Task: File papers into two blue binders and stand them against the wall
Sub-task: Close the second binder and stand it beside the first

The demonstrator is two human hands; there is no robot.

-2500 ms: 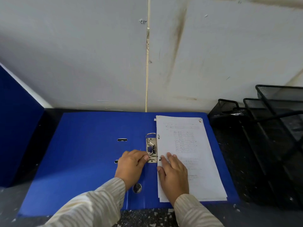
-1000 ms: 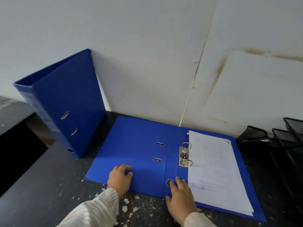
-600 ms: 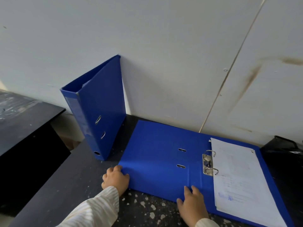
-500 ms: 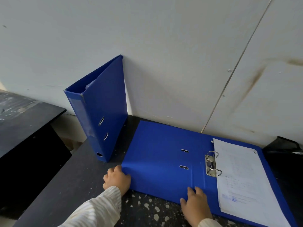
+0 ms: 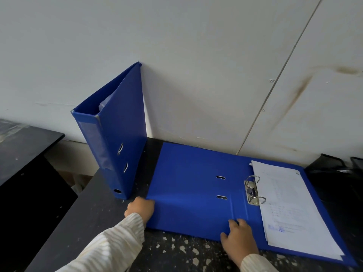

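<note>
Blue closed binder upright at far left of table, leaning on wall, spine facing out, some paper showing at top; looks done. Just right of it, open binder flat on table, back edge near wall, front edge near table's front. Left hand at left cover's near-left corner, fingers curled around edge, tips hidden under cover; clamped or not, cannot tell for sure. Striped sleeve below. Right hand flat on front edge near spine fold, fingers spread a little, pressing down, gripping nothing. Rings closed, threaded through papers; stack lying on right cover, bottom corner near front right. Black mesh tray at far right by wall, partly cut off.

Progress, judged: first binder filed and stood; second filed, not yet shut. Left: fold left cover over papers, lift, stand beside first binder against wall. Likely current step: starting cover lift with left hand while right pins binder. Risk: loose lower sheets fanning past cover edge on closing; standing binder close by, easy to bump.
</note>
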